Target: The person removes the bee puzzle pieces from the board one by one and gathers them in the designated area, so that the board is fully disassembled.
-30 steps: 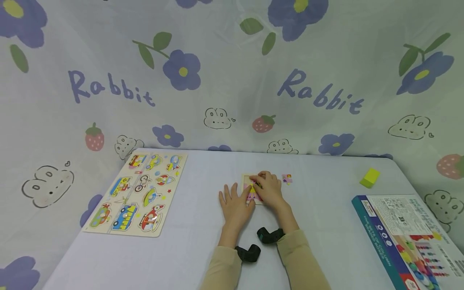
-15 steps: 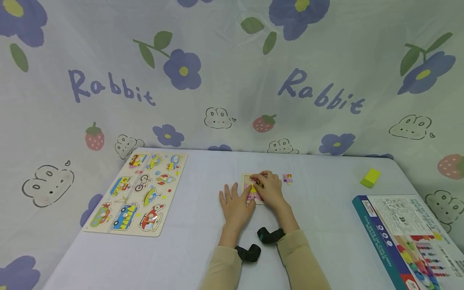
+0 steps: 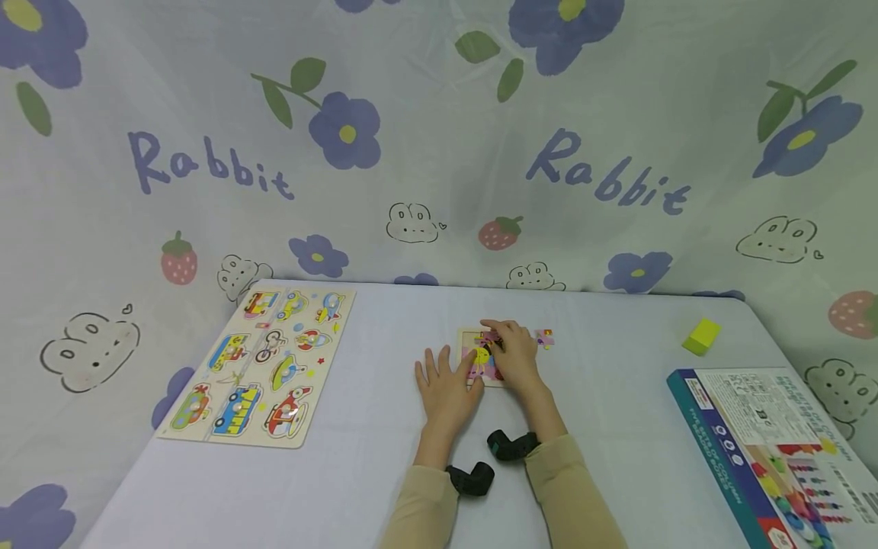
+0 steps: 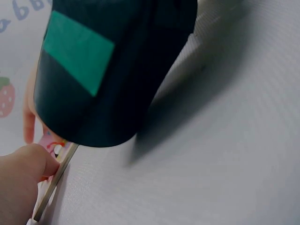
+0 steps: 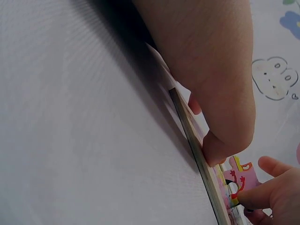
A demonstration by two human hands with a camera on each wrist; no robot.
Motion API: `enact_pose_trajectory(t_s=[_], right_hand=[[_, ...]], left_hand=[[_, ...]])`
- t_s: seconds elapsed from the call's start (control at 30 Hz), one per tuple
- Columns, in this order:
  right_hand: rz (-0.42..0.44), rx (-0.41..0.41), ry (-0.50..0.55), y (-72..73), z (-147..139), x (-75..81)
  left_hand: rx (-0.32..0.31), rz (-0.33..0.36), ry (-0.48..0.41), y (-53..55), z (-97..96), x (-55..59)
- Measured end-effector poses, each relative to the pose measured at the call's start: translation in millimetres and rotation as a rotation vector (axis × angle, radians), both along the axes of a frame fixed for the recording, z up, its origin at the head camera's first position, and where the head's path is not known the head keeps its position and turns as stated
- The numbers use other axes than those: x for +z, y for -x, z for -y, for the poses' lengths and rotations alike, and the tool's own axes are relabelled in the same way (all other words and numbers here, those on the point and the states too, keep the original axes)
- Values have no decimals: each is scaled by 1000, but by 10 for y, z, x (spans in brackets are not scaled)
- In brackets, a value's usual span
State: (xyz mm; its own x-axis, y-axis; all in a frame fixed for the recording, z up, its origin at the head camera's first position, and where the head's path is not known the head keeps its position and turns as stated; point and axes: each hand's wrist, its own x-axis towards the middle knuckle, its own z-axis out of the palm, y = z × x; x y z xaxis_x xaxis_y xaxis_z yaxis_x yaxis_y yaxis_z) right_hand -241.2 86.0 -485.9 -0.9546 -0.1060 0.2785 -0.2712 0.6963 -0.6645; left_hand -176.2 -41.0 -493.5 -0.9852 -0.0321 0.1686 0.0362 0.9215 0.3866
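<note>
A small square jigsaw puzzle (image 3: pixel 480 370) in a pale wooden frame lies mid-table, its pink picture partly covered by both hands. My left hand (image 3: pixel 446 390) rests spread at its left side, the thumb pressing the near edge, as the right wrist view shows. Over the puzzle's upper right, my right hand (image 3: pixel 519 358) pinches a pink puzzle piece (image 5: pixel 243 176) between thumb and fingers. That piece stands tilted up from the board in the right wrist view. Another loose puzzle piece (image 3: pixel 545 338) lies just right of the right hand. In the left wrist view the left thumb (image 4: pixel 30 161) touches the frame.
A wooden vehicle puzzle board (image 3: pixel 267 374) lies at the left of the table. At the right are a yellow block (image 3: pixel 701 336) and a large printed box (image 3: pixel 761 450). A black wrist camera (image 4: pixel 108 70) blocks much of the left wrist view.
My right hand has shifted slightly right and away from me, lifting the pinched puzzle piece and uncovering more of the puzzle. My left hand stays in place.
</note>
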Motion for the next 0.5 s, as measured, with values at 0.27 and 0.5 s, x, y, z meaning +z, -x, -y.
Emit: enact_pose_trajectory(t_s=[0.27, 0.5], right_hand=[[17, -10, 43, 6, -7, -3], [47, -22, 151, -16, -12, -4]], left_hand=[[-2, 3, 1, 3, -4, 1], [0, -6, 8, 2, -5, -6]])
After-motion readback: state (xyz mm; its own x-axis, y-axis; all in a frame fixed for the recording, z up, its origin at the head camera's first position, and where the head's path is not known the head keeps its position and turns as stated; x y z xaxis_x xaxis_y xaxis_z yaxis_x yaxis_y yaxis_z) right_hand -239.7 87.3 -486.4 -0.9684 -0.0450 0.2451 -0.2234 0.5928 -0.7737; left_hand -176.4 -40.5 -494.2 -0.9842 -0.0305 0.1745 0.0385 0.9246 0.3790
